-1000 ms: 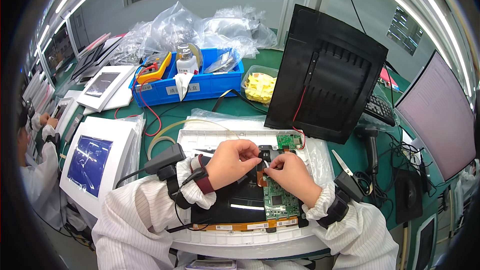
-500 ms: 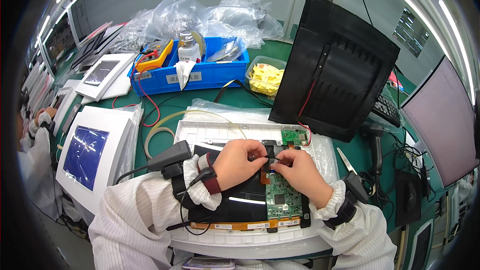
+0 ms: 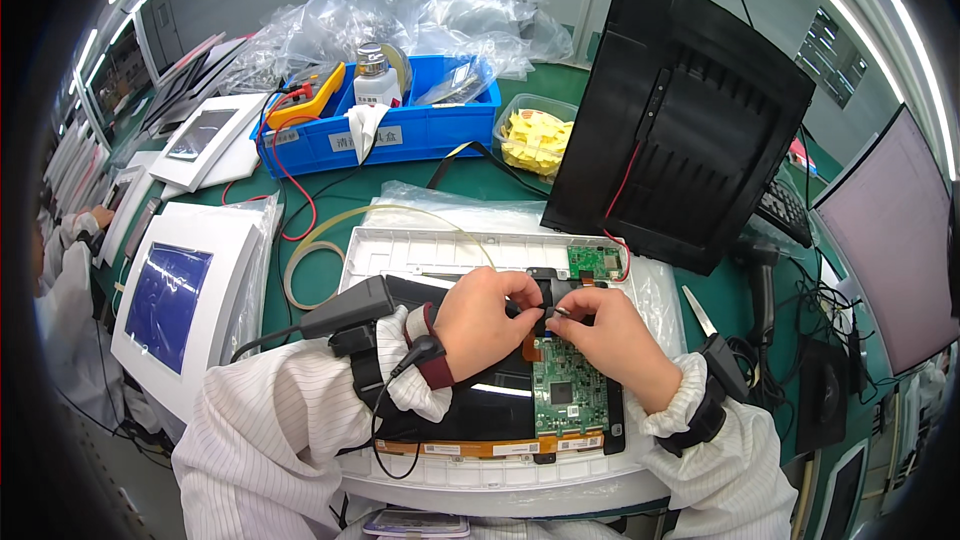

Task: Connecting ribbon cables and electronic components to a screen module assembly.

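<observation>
My left hand [image 3: 488,325] is closed in a pinch over the upper part of an opened display unit, its fingertips by a dark strip. Whatever lies between them is hidden. Facing it, my right hand [image 3: 613,338] pinches a small thin dark piece [image 3: 560,312] between thumb and forefinger; its exact kind is too small to tell. Below the fingertips lies a green circuit board [image 3: 568,390] with a dark chip. It is fixed to the black back of the display panel [image 3: 490,380], inside a white frame [image 3: 400,258]. A smaller green board [image 3: 594,261] sits at the frame's upper right.
A black cover [image 3: 680,120] stands tilted behind my right hand, a red wire [image 3: 628,180] running down it. Scissors [image 3: 699,311] and a scanner [image 3: 758,300] lie right. A blue bin [image 3: 430,130], a tape roll [image 3: 312,280] and a white-framed display [image 3: 168,305] surround the work.
My hands stay close together over the board, the right fingers having shifted slightly so that the small dark piece shows more at their tips. The whole view has shifted a little.
</observation>
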`<move>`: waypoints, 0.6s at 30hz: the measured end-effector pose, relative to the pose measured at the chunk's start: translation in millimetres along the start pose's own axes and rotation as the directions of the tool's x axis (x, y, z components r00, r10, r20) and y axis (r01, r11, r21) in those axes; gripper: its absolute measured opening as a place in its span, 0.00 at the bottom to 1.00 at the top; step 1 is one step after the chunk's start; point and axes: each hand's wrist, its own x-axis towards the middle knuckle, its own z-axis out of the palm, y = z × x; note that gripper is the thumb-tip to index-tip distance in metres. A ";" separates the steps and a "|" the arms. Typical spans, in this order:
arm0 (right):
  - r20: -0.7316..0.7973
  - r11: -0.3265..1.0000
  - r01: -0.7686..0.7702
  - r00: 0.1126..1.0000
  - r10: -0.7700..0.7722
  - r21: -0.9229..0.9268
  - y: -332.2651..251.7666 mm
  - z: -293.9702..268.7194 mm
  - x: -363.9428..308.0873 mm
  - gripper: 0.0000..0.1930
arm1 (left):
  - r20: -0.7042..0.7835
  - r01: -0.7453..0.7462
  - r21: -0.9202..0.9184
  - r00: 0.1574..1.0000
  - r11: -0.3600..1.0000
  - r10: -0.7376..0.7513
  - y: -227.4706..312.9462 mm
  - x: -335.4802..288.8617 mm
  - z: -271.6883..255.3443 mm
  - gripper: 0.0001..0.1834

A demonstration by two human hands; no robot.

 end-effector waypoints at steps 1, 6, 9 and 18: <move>-0.001 1.000 -0.002 1.000 0.002 -0.001 0.3 0.0 -0.7 0.07 | 0.009 -0.004 -0.029 1.000 1.000 0.004 0.4 0.7 0.3 0.05; 0.034 1.000 0.019 0.999 -0.020 0.009 -3.3 1.2 0.0 0.07 | -0.067 -0.011 -0.111 0.998 0.994 0.004 2.8 4.3 -11.4 0.05; 0.066 0.999 0.004 0.998 -0.006 0.034 -0.2 1.1 3.0 0.07 | -0.131 -0.044 -0.119 0.991 0.992 0.029 2.0 6.5 -17.9 0.06; 0.223 0.996 -0.061 0.974 0.045 0.065 -4.0 -9.3 12.2 0.07 | -0.124 -0.083 -0.036 0.989 0.996 0.078 2.2 1.2 -22.6 0.06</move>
